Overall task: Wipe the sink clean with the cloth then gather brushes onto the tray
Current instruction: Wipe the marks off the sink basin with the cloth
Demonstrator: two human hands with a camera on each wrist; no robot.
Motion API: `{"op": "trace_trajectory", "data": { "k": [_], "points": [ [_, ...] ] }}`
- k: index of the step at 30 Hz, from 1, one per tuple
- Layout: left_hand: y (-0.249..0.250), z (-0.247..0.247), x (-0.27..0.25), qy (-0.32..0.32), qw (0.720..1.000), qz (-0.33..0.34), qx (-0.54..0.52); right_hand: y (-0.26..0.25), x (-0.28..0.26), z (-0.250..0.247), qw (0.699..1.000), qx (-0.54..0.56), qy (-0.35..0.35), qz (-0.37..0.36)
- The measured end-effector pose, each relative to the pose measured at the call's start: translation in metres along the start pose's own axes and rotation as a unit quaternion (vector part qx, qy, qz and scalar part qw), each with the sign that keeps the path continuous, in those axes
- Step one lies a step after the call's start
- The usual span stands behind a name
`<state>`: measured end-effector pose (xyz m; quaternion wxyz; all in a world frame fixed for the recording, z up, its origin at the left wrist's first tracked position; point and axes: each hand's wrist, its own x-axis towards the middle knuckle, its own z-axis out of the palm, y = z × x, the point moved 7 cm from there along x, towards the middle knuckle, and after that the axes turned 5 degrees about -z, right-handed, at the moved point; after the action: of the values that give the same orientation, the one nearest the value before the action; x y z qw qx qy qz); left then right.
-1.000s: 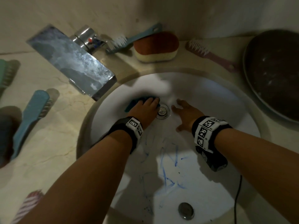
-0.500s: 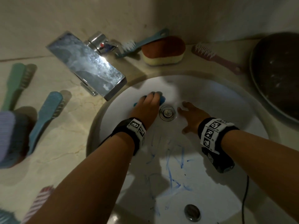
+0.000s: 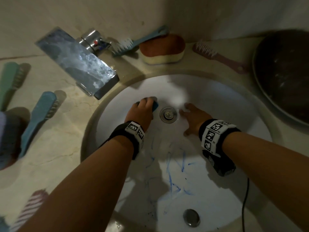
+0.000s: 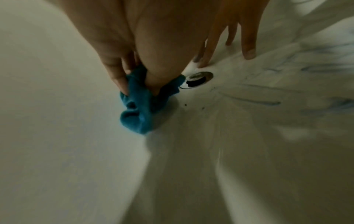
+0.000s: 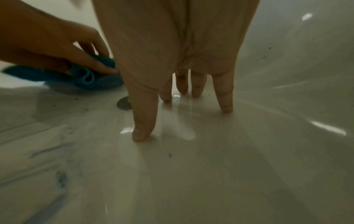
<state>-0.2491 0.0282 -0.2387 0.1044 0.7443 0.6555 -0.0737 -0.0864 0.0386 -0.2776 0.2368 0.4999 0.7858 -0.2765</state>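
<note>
The white sink (image 3: 217, 97) carries blue scribbled marks (image 3: 172, 178) on its near wall. My left hand (image 3: 142, 113) grips a bunched blue cloth (image 3: 155, 105) and presses it on the basin just left of the drain (image 3: 168, 114). The wrist view shows my thumb and fingers pinching the cloth (image 4: 138, 109). My right hand (image 3: 194, 118) lies flat on the basin right of the drain, its fingers (image 5: 223, 97) straight and spread, holding nothing. A dark round tray (image 3: 284, 72) stands at the right. Brushes lie on the counter: teal (image 3: 138, 41), pink (image 3: 217, 56), green (image 3: 10, 81), blue (image 3: 40, 118), striped (image 3: 28, 211).
A chrome tap (image 3: 76, 62) juts over the sink's far left rim. A red and yellow sponge (image 3: 163, 49) sits at the back by the wall. A metal overflow cap (image 3: 191, 217) is on the near wall. A cable hangs from my right wrist.
My left hand has drawn the cloth together under its fingers and shifted slightly beside the drain. The right hand has stayed flat in place.
</note>
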Motion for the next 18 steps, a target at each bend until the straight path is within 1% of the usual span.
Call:
{"op": "trace_trajectory", "data": {
  "k": [1, 3, 5, 7, 11, 13, 14, 15, 17, 18],
  "points": [
    [-0.003, 0.013, 0.001, -0.046, 0.999, -0.024, -0.010, 0.000, 0.000, 0.000, 1.000, -0.002, 0.001, -0.001],
    [-0.001, 0.026, 0.000, -0.112, 0.993, -0.032, -0.028, 0.000, 0.000, 0.000, 1.000, -0.007, 0.000, -0.003],
    [0.009, 0.031, -0.002, -0.149, 0.988, -0.019, -0.036, 0.001, 0.001, 0.001, 1.000, -0.013, -0.001, -0.001],
    [0.017, 0.032, -0.008, -0.178, 0.983, -0.021, -0.046, 0.001, 0.001, 0.003, 1.000, -0.017, -0.011, 0.003],
    [0.022, 0.037, -0.031, -0.242, 0.969, -0.008, -0.051, 0.000, 0.000, 0.005, 0.999, -0.023, -0.046, 0.003],
    [0.023, 0.040, -0.036, -0.259, 0.964, -0.007, -0.069, -0.004, -0.003, -0.002, 0.999, -0.013, -0.053, 0.000],
    [0.024, 0.040, -0.039, -0.268, 0.960, -0.011, -0.086, -0.008, -0.005, -0.007, 0.999, -0.005, -0.043, -0.003],
    [0.023, 0.040, -0.040, -0.276, 0.956, -0.018, -0.099, -0.012, -0.005, -0.014, 1.000, 0.004, -0.016, -0.012],
    [0.022, 0.041, -0.039, -0.284, 0.950, -0.029, -0.127, -0.031, -0.003, -0.028, 0.996, 0.041, 0.050, -0.055],
    [0.022, 0.040, -0.038, -0.284, 0.949, -0.029, -0.137, -0.043, -0.003, -0.033, 0.992, 0.064, 0.067, -0.080]
  ]
}}
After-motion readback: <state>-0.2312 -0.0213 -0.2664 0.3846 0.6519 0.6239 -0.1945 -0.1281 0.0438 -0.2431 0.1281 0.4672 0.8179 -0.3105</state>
